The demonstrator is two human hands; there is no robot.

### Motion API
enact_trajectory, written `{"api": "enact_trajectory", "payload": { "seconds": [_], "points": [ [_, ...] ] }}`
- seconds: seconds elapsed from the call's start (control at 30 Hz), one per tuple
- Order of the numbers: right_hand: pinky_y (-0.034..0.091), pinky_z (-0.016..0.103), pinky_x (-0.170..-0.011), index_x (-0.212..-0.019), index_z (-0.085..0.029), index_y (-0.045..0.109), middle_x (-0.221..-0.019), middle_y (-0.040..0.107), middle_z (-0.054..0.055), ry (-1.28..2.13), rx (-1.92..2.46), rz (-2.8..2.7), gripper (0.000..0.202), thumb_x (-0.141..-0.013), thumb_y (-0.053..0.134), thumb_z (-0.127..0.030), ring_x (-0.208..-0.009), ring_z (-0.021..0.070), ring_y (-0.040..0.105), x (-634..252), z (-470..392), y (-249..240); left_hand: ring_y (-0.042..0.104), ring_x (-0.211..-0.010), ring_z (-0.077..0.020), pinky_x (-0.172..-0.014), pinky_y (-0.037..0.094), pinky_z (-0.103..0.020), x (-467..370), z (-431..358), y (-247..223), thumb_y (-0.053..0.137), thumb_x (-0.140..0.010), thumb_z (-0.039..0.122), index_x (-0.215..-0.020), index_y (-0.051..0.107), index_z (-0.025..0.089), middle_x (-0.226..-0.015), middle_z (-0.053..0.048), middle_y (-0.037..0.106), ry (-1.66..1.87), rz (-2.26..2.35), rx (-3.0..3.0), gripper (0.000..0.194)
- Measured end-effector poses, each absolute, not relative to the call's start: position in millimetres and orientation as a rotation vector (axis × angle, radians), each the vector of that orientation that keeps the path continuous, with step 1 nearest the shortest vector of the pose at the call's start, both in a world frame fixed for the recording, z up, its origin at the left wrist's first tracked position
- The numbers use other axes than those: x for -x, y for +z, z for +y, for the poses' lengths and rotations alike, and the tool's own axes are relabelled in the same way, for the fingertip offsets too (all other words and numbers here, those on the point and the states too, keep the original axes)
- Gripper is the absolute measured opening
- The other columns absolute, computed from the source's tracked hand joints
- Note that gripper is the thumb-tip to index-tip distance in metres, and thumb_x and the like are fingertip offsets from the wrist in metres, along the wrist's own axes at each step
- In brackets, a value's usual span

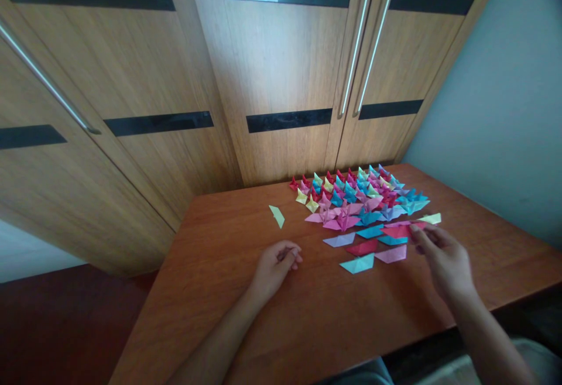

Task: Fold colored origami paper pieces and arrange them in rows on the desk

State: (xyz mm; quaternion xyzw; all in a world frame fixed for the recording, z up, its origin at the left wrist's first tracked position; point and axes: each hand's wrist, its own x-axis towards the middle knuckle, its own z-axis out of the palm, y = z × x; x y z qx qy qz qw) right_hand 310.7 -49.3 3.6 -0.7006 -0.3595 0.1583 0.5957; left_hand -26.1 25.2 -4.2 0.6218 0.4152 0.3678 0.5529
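Observation:
My right hand (443,256) pinches a red folded paper piece (397,231) by its end, just above other flat folded pieces. Below it on the table lie a pink piece (391,254), a dark red piece (362,248) and a turquoise piece (357,264). A lavender piece (339,240) is further left, and a pale yellow one (431,219) shows behind my right fingers. My left hand (276,265) rests on the tabletop with its fingers curled in and nothing visible in them. A pale green folded piece (277,216) lies alone beyond it.
Many origami cranes (346,193) in red, pink, blue and yellow stand in close rows at the back right of the wooden table (211,256). Wooden cabinet doors (272,57) rise behind the table. A pale wall (504,121) borders the right side.

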Motion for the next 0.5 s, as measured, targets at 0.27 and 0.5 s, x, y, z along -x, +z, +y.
{"api": "enact_trajectory", "payload": {
  "seconds": [0.27,0.5],
  "points": [
    [0.04,0.034,-0.058,-0.089,-0.018,0.069,-0.081,0.07,0.016,0.206,2.261,-0.909,0.045,-0.066,0.064,-0.056,-0.075,0.0298,0.064,-413.0,-73.6,-21.3,0.057,-0.06,-0.013,-0.059,0.045,-0.024,24.6,23.2,-4.8,0.056,-0.082,0.037,-0.082,0.063,0.015,-0.07,-0.003,0.065,0.848,0.978,-1.503,0.023],
    [0.036,0.036,-0.053,-0.106,-0.028,0.066,-0.091,0.068,0.017,0.1,2.544,-1.018,0.049,-0.067,0.062,-0.058,-0.058,0.0261,0.059,-407.7,-72.0,-32.2,0.057,-0.06,-0.013,-0.059,0.045,-0.024,25.4,23.9,-7.7,0.056,-0.082,0.037,-0.082,0.064,0.015,-0.071,-0.003,0.065,0.845,0.982,-1.508,0.023]
  ]
}}
